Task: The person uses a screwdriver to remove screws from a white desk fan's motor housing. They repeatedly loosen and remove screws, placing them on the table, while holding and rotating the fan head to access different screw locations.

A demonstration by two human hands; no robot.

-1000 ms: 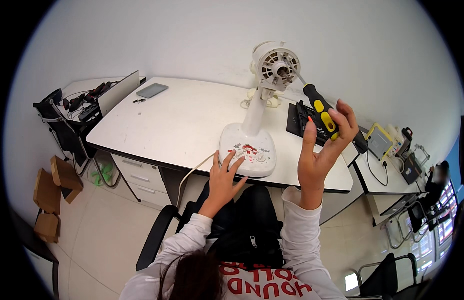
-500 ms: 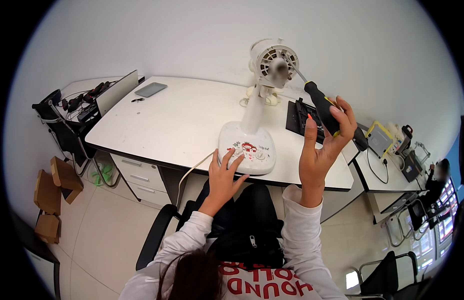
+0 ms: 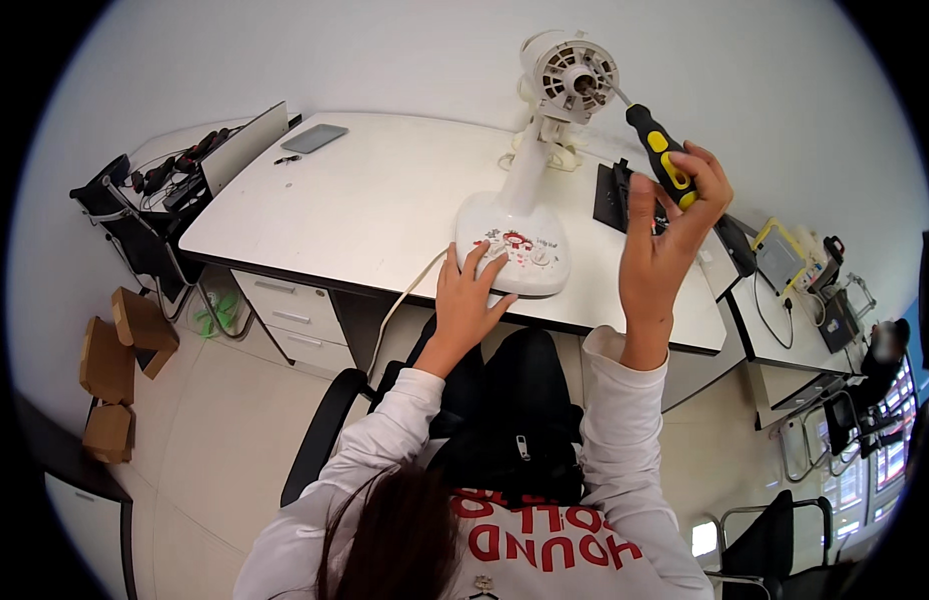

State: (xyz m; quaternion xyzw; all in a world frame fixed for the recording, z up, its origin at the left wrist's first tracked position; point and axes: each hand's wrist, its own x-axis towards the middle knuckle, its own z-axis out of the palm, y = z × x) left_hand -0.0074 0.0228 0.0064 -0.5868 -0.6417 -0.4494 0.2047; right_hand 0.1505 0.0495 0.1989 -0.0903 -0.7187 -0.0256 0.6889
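A white table fan without grille or blades stands upright on the desk, its round slotted motor head [image 3: 575,80] on a neck above a printed base [image 3: 533,272]. My left hand [image 3: 465,305] lies on the near left of the base, fingers spread beside its knobs. Raised at the right, my right hand [image 3: 665,245] grips the black-and-yellow handle of a screwdriver [image 3: 657,145] between thumb and fingers. The shaft slants up to the right rim of the motor head. I cannot tell whether its tip sits in a screw.
A black tool case [image 3: 613,200] lies right of the fan, partly behind my right hand. At the desk's back left is a grey tray [image 3: 315,138]. The fan's cord [image 3: 400,300] hangs over the front edge. Cardboard boxes [image 3: 110,365] stand on the floor at left.
My view has shifted, so desk and fan appear higher. The screwdriver's handle has turned, showing more yellow. The blur over the motor head's middle is gone. My left hand stays on the base.
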